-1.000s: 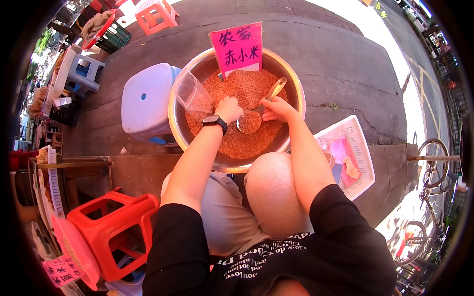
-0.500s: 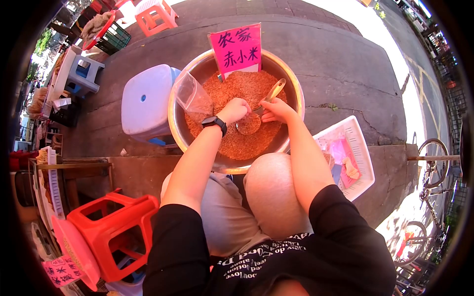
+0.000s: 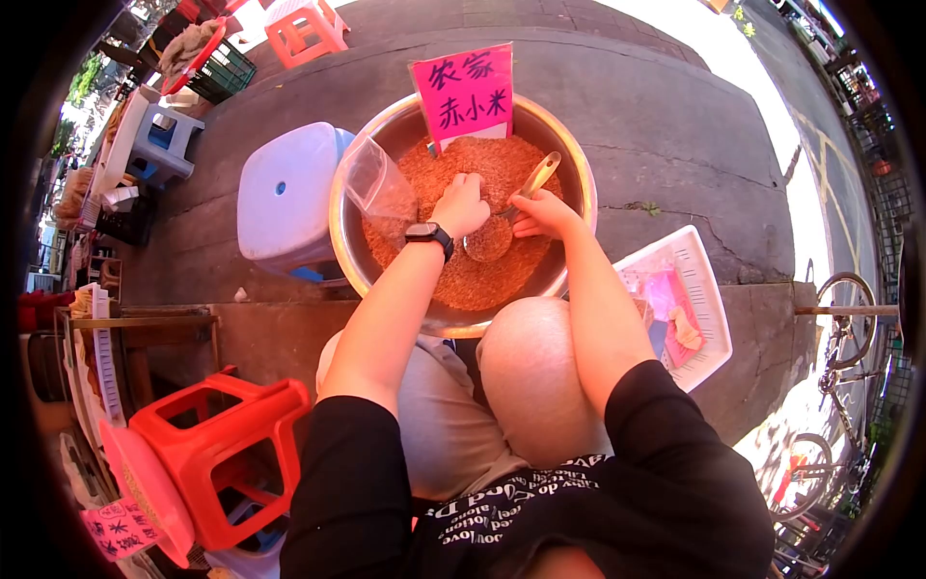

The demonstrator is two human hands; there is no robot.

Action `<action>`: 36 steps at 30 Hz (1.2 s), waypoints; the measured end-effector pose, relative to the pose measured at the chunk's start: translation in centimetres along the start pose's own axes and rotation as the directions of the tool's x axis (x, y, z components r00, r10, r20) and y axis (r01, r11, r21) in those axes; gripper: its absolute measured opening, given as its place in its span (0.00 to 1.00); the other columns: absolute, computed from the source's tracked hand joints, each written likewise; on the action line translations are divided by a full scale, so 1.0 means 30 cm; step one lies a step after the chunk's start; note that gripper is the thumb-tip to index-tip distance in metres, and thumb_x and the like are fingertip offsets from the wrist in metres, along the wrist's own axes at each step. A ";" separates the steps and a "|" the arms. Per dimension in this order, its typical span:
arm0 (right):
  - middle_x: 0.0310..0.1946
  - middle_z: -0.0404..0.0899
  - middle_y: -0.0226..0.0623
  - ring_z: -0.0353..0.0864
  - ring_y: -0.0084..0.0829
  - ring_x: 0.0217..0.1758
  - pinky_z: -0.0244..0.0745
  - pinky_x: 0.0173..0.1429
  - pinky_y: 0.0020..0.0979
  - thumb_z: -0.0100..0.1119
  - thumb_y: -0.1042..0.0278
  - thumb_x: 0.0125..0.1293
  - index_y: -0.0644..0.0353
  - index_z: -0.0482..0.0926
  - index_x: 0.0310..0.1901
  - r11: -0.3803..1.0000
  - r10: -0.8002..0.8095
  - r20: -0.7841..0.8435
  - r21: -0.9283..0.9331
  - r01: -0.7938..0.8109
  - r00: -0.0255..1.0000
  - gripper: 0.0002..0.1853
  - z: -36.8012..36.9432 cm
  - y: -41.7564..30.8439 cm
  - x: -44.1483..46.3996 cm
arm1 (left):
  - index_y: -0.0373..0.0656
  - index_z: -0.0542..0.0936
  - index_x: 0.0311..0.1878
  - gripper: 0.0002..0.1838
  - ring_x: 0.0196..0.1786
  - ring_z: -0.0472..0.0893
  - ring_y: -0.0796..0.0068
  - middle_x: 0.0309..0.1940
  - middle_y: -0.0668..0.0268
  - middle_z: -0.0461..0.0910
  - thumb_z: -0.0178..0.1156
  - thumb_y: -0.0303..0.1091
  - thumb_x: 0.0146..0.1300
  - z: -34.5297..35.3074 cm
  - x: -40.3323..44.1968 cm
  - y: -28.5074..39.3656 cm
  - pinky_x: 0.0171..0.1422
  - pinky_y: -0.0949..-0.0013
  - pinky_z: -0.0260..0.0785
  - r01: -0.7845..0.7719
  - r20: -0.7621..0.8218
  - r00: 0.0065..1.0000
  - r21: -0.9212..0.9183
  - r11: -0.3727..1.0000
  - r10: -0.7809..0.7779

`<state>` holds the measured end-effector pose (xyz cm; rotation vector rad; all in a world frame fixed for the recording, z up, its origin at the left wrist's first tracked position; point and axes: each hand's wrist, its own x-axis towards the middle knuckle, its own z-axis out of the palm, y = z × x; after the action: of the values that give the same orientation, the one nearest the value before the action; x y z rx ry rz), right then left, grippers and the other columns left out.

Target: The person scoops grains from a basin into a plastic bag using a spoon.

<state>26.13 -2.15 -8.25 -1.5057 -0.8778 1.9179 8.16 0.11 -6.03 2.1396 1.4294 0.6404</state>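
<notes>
A wide metal basin (image 3: 585, 183) in front of my knees holds reddish grain (image 3: 424, 174). My right hand (image 3: 547, 213) grips the ladle (image 3: 543, 174) low on its gold-coloured handle. The ladle's bowl rests on the grain with some grain in it. Just left of that bowl, my left hand (image 3: 461, 205) is over the grain with its fingers curled together; what they hold, if anything, is hidden. A black watch is on the left wrist. Beside that hand, a clear plastic container (image 3: 371, 179) leans against the basin's left inner wall. A pink handwritten sign (image 3: 465, 92) stands at the far side.
A pale blue stool (image 3: 289, 193) stands close to the basin's left. To the right is a white plastic basket (image 3: 714, 333) with pink items inside. A red stool (image 3: 217, 454) and a pink tray (image 3: 145, 487) are at lower left. Bicycles (image 3: 839, 376) stand far right.
My left hand has moved slightly up and away from the ladle's bowl, further over the grain. The right hand and ladle have hardly moved.
</notes>
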 end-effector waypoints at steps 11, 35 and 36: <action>0.28 0.70 0.39 0.76 0.31 0.28 0.76 0.35 0.30 0.49 0.59 0.60 0.58 0.69 0.43 1.000 -0.010 0.016 0.000 0.010 1.000 0.14 0.007 -0.015 -0.022 | 0.30 0.75 0.34 0.16 0.42 0.74 0.52 0.37 0.46 0.74 0.48 0.33 0.45 -0.071 -0.012 -0.032 0.46 0.60 0.65 0.276 0.297 0.912 0.064 0.959 -0.282; 0.28 0.72 0.39 0.76 0.30 0.27 0.76 0.35 0.31 0.48 0.60 0.60 0.59 0.68 0.40 0.973 -0.134 -0.022 0.187 0.135 0.991 0.12 -0.016 -0.043 -0.046 | 0.44 0.77 0.29 0.11 0.33 0.76 0.59 0.27 0.57 0.77 0.46 0.36 0.51 -0.482 -0.027 0.237 0.36 0.63 0.66 0.134 -0.251 0.959 -0.013 0.991 -0.133; 0.28 0.72 0.40 0.76 0.31 0.27 0.76 0.35 0.31 0.49 0.60 0.59 0.60 0.68 0.40 0.966 -0.169 -0.037 0.191 0.173 0.985 0.13 -0.025 -0.057 -0.041 | 0.44 0.78 0.29 0.11 0.33 0.76 0.60 0.27 0.58 0.77 0.46 0.36 0.52 -0.511 -0.017 0.219 0.36 0.63 0.66 0.142 -0.338 0.928 -0.064 0.988 -0.156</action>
<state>27.19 -1.87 -6.30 -1.2901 -0.7620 1.8024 3.11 -0.51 9.86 1.9307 1.7248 1.0105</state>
